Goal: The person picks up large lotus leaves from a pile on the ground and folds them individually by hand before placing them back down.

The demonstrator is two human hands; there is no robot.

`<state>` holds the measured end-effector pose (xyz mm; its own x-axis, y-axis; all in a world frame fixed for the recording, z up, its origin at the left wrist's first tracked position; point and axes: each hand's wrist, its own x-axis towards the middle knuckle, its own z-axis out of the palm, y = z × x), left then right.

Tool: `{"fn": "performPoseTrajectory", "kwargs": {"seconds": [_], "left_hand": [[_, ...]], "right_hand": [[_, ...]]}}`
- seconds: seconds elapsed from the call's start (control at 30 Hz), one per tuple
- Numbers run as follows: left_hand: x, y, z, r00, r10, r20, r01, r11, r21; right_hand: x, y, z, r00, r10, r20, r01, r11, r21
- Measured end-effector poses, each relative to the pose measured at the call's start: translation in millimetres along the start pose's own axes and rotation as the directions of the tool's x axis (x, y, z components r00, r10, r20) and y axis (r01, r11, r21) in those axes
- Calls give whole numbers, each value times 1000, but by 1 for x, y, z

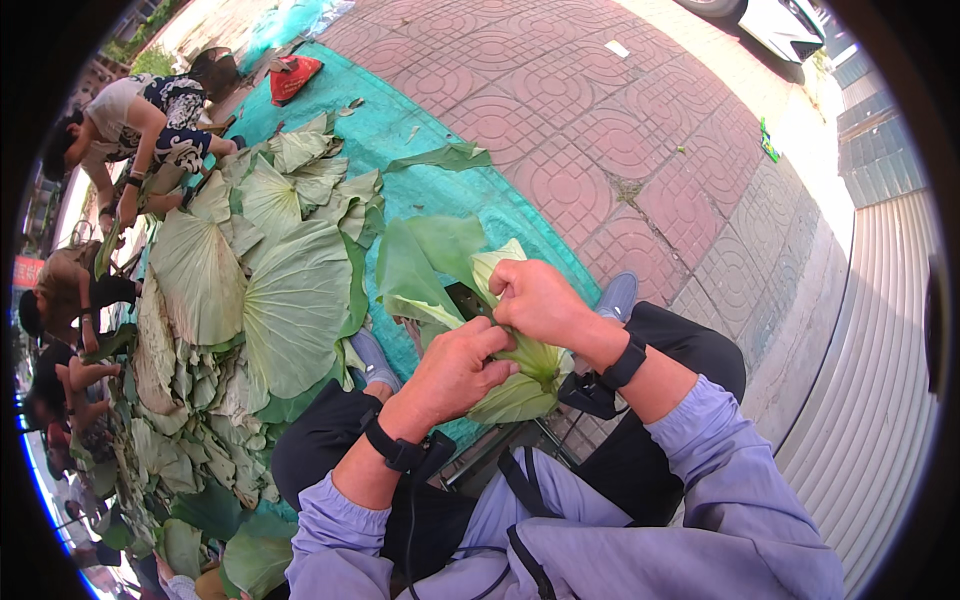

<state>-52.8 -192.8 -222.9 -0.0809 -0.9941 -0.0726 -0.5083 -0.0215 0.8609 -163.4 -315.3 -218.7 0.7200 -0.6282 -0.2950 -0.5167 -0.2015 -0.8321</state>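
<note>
A large green lotus leaf (533, 366) is bunched over my lap, its pale veins drawn together near the right knee. My left hand (458, 368) is closed, thumb and fingers pinching the leaf's near part. Just beyond it my right hand (543, 305) is also closed, gripping a folded edge of the same leaf. The two hands almost touch, and the exact pinch points are partly hidden by the fingers. More green leaf (425, 255) spreads out past both hands, over the tarp. Both wrists wear black straps.
A broad heap of lotus leaves (300, 290) covers the left side on a teal tarp (420, 200). One flat leaf (440, 158) lies apart. Several people bend over leaves at the far left. A red bag (294, 79), patterned paving (560, 110) and a white car (785, 28) are beyond.
</note>
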Motion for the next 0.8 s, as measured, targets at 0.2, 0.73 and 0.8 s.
{"fn": "performPoseTrajectory", "kwargs": {"seconds": [0.2, 0.73, 0.8], "left_hand": [[-1, 3, 0, 1000, -18, -3, 18, 999, -30], [-4, 9, 2, 999, -50, -1, 50, 996, 78], [-5, 12, 4, 997, -81, -9, 82, 990, 116]], "right_hand": [[1, 1, 1, 1000, -20, -6, 19, 1000, -22], [0, 0, 5, 1000, -18, -18, 17, 999, -52], [1, 2, 5, 999, -21, -28, 20, 999, -41]]}}
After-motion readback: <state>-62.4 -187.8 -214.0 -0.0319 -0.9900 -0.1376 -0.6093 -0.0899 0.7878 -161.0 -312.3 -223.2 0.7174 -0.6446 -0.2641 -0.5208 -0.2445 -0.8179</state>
